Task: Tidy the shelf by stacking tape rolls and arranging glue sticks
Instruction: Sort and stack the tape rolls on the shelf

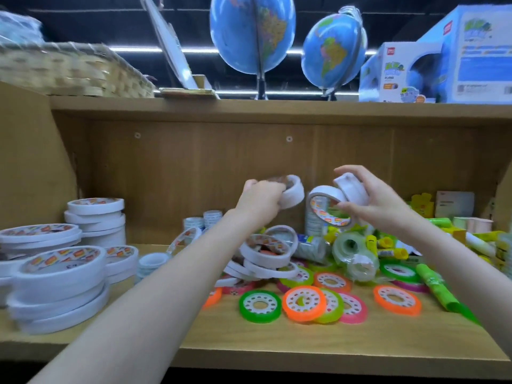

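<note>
Stacks at left: large white tape rolls (59, 275) lie piled flat on the wooden shelf (304, 345), with a taller pile of white rolls (97, 217) behind them near the back panel.
Small rolls: a few narrow white rolls (153, 260) sit just right of the big stacks.
Left hand: the left hand (259, 202) is raised above the shelf, fingers curled round a small white tape roll (292, 191), gripping it.
Middle heap: a loose pile of white rolls (267, 253) lies under the left forearm, tilted and overlapping.
Coloured rolls: green, orange and pink tape rolls (303, 303) lie flat toward the front edge, some overlapping.
Right hand: the right hand (379, 200) is raised beside the left, fingers and thumb clamped on two white tape rolls (336, 202) held at an angle to each other.
Clear tape: wrapped clear rolls (353, 254) lie below the right hand.
Glue sticks: yellow and green glue sticks (388, 246) lie scattered at the right of the shelf; one long green stick (436, 286) lies near the right forearm.
Upper shelf: a woven basket (69, 70), two globes (252, 40) and boxes (443, 62) stand above.
</note>
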`<act>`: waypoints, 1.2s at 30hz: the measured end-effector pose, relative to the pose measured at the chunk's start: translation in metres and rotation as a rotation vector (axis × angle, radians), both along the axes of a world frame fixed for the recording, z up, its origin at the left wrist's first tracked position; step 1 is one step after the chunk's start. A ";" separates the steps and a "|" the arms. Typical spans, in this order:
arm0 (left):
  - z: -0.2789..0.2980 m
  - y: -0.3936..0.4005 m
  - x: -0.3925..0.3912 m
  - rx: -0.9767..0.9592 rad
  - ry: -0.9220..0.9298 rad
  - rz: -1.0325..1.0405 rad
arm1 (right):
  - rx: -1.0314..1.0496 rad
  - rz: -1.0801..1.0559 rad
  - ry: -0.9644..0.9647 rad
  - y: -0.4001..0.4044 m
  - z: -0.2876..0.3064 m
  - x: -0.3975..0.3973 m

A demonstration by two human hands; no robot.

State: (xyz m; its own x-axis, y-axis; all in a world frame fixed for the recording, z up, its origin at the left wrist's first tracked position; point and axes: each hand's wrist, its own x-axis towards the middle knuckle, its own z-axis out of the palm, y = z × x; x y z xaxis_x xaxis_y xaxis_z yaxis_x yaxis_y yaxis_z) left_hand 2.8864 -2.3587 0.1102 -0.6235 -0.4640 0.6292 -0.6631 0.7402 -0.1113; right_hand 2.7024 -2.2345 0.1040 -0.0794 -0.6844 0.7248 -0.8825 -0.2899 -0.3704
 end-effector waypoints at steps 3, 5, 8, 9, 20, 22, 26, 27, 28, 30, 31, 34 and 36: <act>0.028 0.004 0.031 0.003 0.030 0.059 | -0.060 0.026 -0.035 -0.007 0.013 0.019; 0.040 0.005 0.064 -0.015 -0.012 0.123 | -0.054 0.095 -0.029 -0.016 0.023 0.041; 0.046 0.004 0.126 -0.038 -0.047 0.226 | 0.007 0.193 0.060 -0.037 0.034 0.084; 0.047 0.003 0.148 -0.030 -0.047 0.264 | 0.033 0.212 0.100 -0.046 0.037 0.100; 0.018 -0.031 0.308 0.249 0.017 0.560 | 0.233 0.398 0.428 -0.154 0.023 0.247; 0.014 -0.038 0.315 0.263 -0.033 0.604 | 0.236 0.424 0.482 -0.171 0.014 0.265; 0.005 -0.045 0.319 0.328 -0.095 0.606 | 0.213 0.408 0.716 -0.202 -0.003 0.281; 0.003 -0.047 0.318 0.335 -0.088 0.588 | 0.214 0.381 0.778 -0.209 -0.007 0.280; 0.000 -0.049 0.318 0.342 -0.062 0.554 | 0.240 0.347 0.810 -0.216 -0.012 0.278; -0.003 -0.051 0.318 0.370 0.064 0.436 | 0.375 0.318 0.734 -0.225 -0.017 0.277; -0.005 -0.052 0.318 0.366 0.145 0.373 | 0.440 0.334 0.670 -0.227 -0.017 0.276; -0.008 -0.052 0.315 0.237 0.282 0.297 | 0.477 0.340 0.600 -0.229 -0.012 0.267; -0.010 -0.051 0.311 0.179 0.308 0.285 | 0.510 0.273 0.677 -0.226 -0.010 0.257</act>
State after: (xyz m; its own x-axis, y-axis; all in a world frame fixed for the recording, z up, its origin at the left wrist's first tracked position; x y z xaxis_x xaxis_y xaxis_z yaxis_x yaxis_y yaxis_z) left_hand 3.1969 -2.4097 0.0997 -0.2515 -0.7083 0.6596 -0.8254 0.5129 0.2361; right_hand 2.9594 -2.4603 0.0945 0.4684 -0.8691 0.1590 -0.8833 -0.4643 0.0640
